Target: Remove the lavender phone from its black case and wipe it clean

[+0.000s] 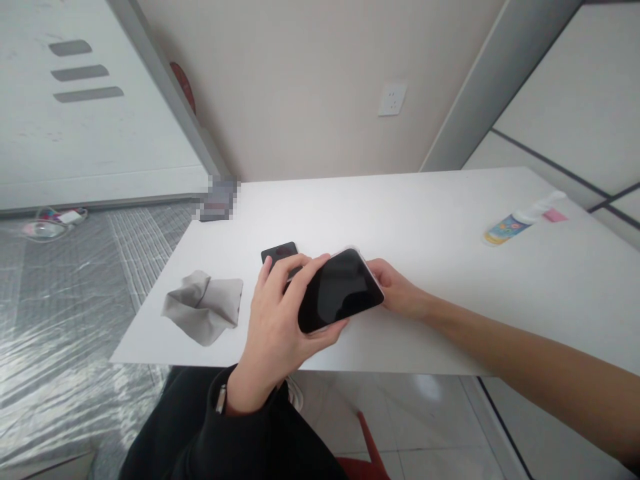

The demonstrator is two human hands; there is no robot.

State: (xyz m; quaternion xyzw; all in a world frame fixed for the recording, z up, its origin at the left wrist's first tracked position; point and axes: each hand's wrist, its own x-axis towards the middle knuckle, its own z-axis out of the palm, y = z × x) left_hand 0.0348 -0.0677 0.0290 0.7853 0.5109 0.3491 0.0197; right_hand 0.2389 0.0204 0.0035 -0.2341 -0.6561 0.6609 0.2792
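Phone [340, 290], dark screen up, sits between 2 hands just above the near edge of the white table [425, 213]. Its long axis runs from lower left to upper right, tilted up toward the far side. The left hand [275, 327] grips its near-left end, fingers curled over the top edge and thumb under the lower edge. The right hand [400, 290] supports the far-right end from behind, mostly hidden by the phone, so how tightly it grips cannot be told. Both hands touch the phone; neither is nearer.

Just behind the phone, a smaller black device [280, 254] lies flat on the table, partly covered by the left fingers. Left of the phone lies a crumpled grey cloth [205, 307], near but apart. Well to the right of the phone, toward the far corner, a small bottle [520, 220] lies on its side beside a pink scrap [554, 215]. Nothing stands between the hands and the cloth.
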